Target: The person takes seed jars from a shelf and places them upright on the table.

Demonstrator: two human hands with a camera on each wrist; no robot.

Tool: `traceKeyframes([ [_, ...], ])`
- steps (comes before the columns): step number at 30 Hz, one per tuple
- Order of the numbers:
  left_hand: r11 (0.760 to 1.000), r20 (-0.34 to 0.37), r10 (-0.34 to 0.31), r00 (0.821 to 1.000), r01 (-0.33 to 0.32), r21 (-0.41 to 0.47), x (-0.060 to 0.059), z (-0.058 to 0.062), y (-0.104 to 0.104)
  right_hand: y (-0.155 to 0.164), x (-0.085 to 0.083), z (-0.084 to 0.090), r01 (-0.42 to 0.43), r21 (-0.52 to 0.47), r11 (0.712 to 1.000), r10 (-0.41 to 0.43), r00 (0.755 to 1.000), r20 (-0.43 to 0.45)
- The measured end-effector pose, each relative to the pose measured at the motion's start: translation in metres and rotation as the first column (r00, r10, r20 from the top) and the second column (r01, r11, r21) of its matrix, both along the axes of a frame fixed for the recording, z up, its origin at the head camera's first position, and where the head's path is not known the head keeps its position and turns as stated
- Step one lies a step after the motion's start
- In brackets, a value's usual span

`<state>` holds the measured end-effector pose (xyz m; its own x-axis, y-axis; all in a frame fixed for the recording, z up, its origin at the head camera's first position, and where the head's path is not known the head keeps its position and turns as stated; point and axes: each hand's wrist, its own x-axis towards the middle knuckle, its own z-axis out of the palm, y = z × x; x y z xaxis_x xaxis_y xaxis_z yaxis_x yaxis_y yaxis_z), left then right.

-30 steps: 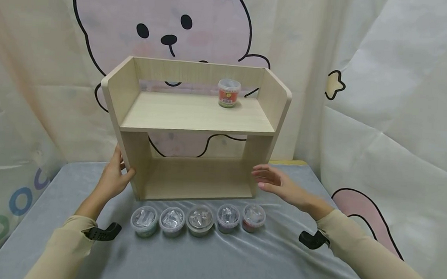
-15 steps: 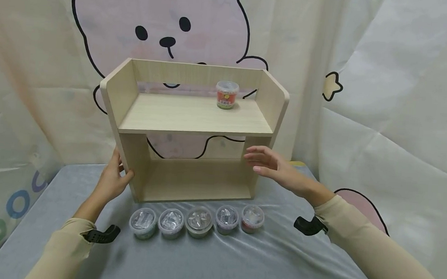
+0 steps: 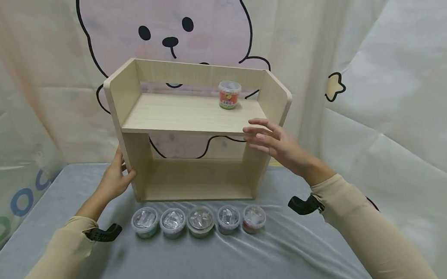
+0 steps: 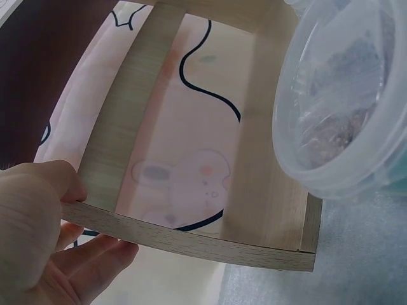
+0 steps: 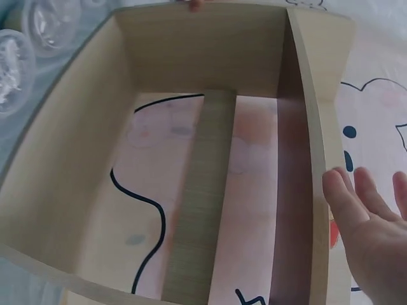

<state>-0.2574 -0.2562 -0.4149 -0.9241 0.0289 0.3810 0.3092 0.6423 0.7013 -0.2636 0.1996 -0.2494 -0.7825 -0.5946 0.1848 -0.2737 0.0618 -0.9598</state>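
Note:
A pale wooden two-tier shelf point(image 3: 197, 178) stands on the table. My left hand point(image 3: 114, 178) grips the edge of its left side panel, thumb on the near face and fingers behind, as the left wrist view also shows. In front of the right end of the upper board hovers my right hand point(image 3: 274, 143), fingers extended and holding nothing. Just beyond it, a small clear-lidded tub point(image 3: 228, 96) with a red label sits on the upper board, mostly hidden behind the hand in the right wrist view.
Several lidded tubs, from a left one point(image 3: 145, 222) to a right one with reddish contents point(image 3: 254, 218), form a row before the shelf on the grey tablecloth point(image 3: 214, 264). A curtain point(image 3: 309, 76) with cartoon drawings hangs behind.
My right hand has risen from beside the lower compartment to the front of the upper board. My left hand keeps its grip on the side panel; the tubs stay put.

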Motion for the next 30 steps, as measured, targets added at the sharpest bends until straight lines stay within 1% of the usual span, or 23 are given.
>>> traceKeyframes([
  [7,1.000,-0.010,-0.002,1.000,0.002,0.000,-0.002,-0.001,-0.002,-0.014,-0.018,0.016,0.103,0.006,0.995,-0.103,0.995,0.019],
  [16,1.000,0.003,-0.003,1.000,0.003,0.005,0.000,0.001,-0.004,-0.035,-0.041,0.032,0.181,-0.033,0.983,-0.178,0.980,0.090],
  [22,1.000,0.001,-0.001,1.000,0.001,0.000,0.001,0.001,-0.004,-0.048,-0.060,0.041,0.226,-0.036,0.973,-0.217,0.962,0.164],
  [26,1.000,0.009,-0.002,1.000,0.002,-0.002,0.001,0.002,-0.003,-0.053,-0.072,0.047,0.272,-0.034,0.962,-0.259,0.942,0.213],
  [30,1.000,0.020,-0.006,1.000,0.006,0.006,0.001,0.002,-0.002,-0.057,-0.081,0.049,0.314,-0.002,0.949,-0.304,0.921,0.245],
])
